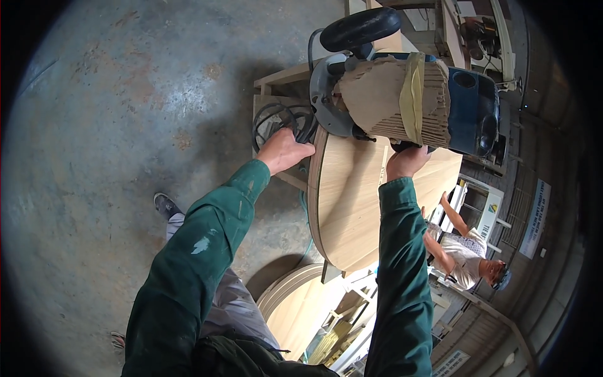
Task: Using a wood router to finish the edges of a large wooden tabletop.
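Observation:
A large plunge router [471, 103] with a blue motor body and black handles sits on a pale wooden board [352, 188] with a rounded edge. Brown cardboard [383, 94] wraps its middle, bound with a yellowish strap [412, 94]. My right hand [407, 163] is closed on the router's near black handle, which is mostly hidden. At the board's left edge, my left hand [286, 152] is curled beside loops of black cable [267, 119]. Its thumb reaches the board's rim; its other fingertips are hidden, so what they hold cannot be made out.
A wooden frame [276, 78] stands under the board. Another stack of rounded boards [292, 286] lies nearer my body. To the right, another person [461, 248] in a light shirt and cap reaches toward the board. Concrete floor [144, 144] spreads left.

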Tool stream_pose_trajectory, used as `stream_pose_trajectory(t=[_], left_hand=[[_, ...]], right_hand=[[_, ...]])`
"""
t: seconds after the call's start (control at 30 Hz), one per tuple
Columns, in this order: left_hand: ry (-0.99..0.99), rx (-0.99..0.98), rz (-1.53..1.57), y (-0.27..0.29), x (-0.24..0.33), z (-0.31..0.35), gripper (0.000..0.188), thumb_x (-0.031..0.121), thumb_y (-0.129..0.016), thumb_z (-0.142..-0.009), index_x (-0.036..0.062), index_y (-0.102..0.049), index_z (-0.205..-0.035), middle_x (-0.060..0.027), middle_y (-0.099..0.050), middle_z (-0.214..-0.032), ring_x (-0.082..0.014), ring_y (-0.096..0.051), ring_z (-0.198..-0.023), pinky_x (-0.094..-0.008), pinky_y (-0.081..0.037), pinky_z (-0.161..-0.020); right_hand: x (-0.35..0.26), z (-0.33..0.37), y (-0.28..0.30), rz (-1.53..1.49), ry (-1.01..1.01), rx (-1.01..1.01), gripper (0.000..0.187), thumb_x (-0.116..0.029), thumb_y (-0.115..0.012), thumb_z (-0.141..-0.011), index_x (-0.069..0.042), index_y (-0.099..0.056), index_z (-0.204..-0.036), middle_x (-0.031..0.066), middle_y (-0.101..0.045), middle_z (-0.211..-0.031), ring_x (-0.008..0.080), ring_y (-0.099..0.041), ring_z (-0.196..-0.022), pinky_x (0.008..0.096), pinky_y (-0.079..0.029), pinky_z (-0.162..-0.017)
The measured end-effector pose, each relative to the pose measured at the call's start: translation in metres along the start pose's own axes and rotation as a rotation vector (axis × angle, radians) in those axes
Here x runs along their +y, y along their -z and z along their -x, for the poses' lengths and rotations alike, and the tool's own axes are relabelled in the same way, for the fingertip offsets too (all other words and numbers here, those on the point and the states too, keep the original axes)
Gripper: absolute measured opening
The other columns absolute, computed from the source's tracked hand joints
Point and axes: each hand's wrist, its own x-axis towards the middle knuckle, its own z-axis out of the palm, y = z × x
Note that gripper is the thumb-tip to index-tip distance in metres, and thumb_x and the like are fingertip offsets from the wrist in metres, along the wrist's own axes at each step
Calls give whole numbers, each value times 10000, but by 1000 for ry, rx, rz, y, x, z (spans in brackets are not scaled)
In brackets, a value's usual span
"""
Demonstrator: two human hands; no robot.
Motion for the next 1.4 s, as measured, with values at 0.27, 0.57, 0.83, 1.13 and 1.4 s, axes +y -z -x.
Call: stream_pose_trajectory(t=[0.27, 0.57, 0.83, 1.13, 1.4], left_hand=[[135, 5, 410, -5, -21, 17, 199, 269, -640, -761, 71, -615, -769, 19, -545, -697, -83, -453, -592, -257, -389, -527], [-67, 162, 183, -5, 0, 15, 405, 333, -643, -727, -67, -577, -720, -158, -581, -638, -248, -566, -617, -377, -456, -644], [-16, 72, 101, 5, 10, 11, 425, 336, -647, -717, -83, -577, -714, -183, -574, -628, -270, -572, -623, -388, -457, -652], [-50, 130, 143, 0, 1, 30, 348, 332, -652, -779, -9, -642, -850, -77, -593, -691, -161, -561, -675, -336, -441, -658], [-76, 156, 17, -14, 0, 63, 415, 337, -625, -802, -22, -642, -1009, -232, -636, -792, -367, -619, -770, -400, -471, -743]], right_hand=[[3, -1, 1, -44, 19, 10, 319, -229, -532, -920, -38, -502, -1173, 89, -604, -1045, 195, -627, -801, 311, -539, -629], [3, -2, -1, -44, 56, 36, 317, -233, -529, -925, -33, -501, -1170, 89, -604, -1052, 196, -625, -831, 313, -537, -646], [4, -2, 3, -24, 7, 16, 315, -200, -517, -912, -32, -483, -1176, 106, -594, -1072, 238, -637, -821, 355, -560, -600], [2, -1, 0, 28, 10, 17, 330, -262, -522, -905, -39, -491, -1147, 105, -611, -986, 235, -639, -746, 333, -546, -576], [3, -3, 1, 33, 10, 10, 362, -289, -548, -889, -13, -510, -1120, 121, -609, -995, 245, -637, -746, 336, -539, -571]])
